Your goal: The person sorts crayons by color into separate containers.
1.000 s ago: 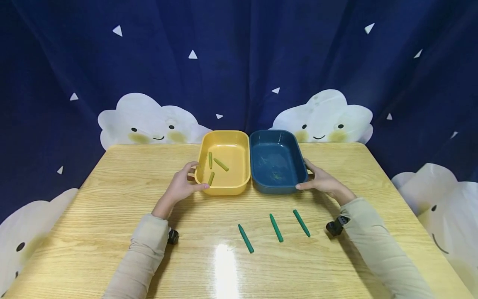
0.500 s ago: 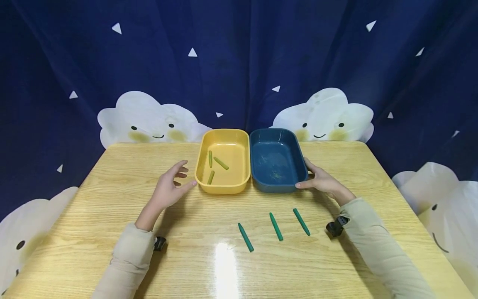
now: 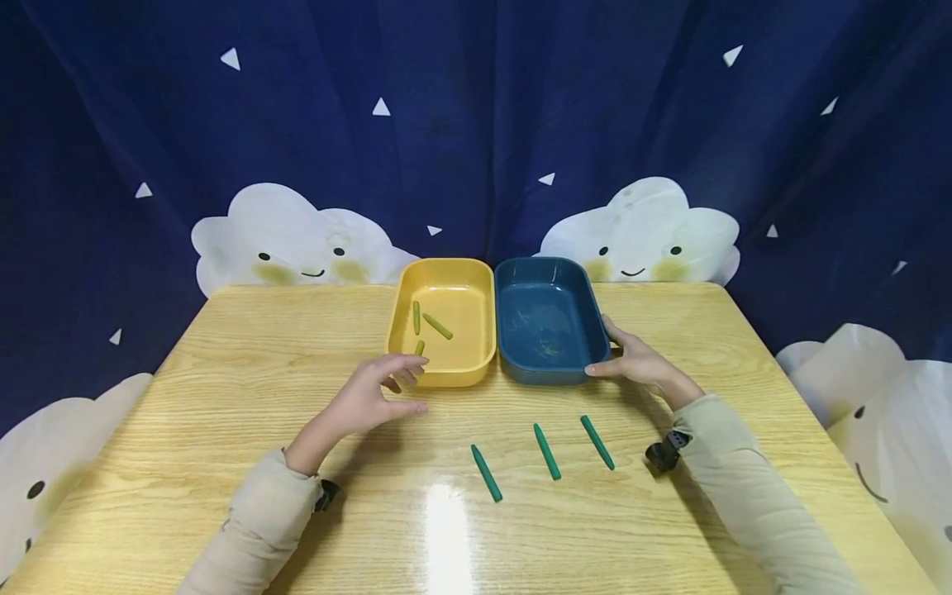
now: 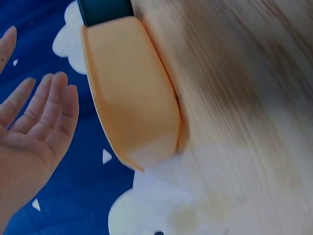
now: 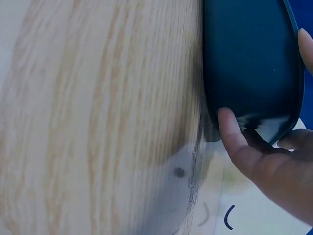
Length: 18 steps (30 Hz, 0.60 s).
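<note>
My left hand (image 3: pixel 369 394) hovers by the front left corner of the yellow bin (image 3: pixel 455 378), fingers loosely bent and nothing between them. In the left wrist view that hand (image 4: pixel 36 129) stands apart from the bin's wall (image 4: pixel 132 88). At the right, my right hand (image 3: pixel 635 364) grips the navy blue bin (image 3: pixel 546 376) by its front right corner, thumb at the front and fingers along the side. Inside the yellow bin lie an olive crayon (image 3: pixel 437 326), a second olive crayon (image 3: pixel 416 317) and a third one (image 3: pixel 420 348), partly covered by my left fingers.
Side by side, the bins stand near the table's (image 3: pixel 283 347) back edge. Before them lie a left green crayon (image 3: pixel 487 473), a middle green crayon (image 3: pixel 546 451) and a right green crayon (image 3: pixel 597 442). A dark blue curtain (image 3: pixel 461 124) with clouds hangs behind.
My left hand lets go of the yellow bin, draws back left, then comes right and forward over its front left corner. The right hand stays at the blue bin.
</note>
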{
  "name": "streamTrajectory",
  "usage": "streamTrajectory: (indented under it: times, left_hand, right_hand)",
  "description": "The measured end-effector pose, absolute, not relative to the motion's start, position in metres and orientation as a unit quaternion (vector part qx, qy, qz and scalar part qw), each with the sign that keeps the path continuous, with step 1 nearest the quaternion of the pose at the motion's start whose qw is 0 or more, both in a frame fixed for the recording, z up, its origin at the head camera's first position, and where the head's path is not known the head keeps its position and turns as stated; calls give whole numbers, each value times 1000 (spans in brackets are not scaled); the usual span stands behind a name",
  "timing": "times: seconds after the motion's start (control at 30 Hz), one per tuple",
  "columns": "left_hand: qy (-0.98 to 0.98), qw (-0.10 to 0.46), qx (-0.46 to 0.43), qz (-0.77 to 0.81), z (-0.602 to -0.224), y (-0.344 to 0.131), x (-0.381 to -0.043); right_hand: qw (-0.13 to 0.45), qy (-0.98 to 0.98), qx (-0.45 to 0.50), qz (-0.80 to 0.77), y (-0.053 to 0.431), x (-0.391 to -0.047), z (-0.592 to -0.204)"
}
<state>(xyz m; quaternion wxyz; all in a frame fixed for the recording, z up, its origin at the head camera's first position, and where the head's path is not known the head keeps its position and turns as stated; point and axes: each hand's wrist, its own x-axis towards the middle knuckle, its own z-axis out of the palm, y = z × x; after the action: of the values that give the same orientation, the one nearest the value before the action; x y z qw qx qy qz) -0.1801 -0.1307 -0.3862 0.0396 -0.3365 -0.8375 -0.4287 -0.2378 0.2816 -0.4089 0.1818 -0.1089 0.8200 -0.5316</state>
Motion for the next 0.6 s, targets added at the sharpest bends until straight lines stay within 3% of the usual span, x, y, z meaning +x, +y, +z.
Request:
streamTrajectory:
  times: [0.33,0.6]
  left_hand:
    - [-788,-80,-409,-452,-392,-101,-178]
    - [-774,-131,-473,-399,-408,-78,-181]
  right_hand:
    - [185,820,-105,-532,282,-238,-411]
    - [181,819,-107,-534,282,-236,-410]
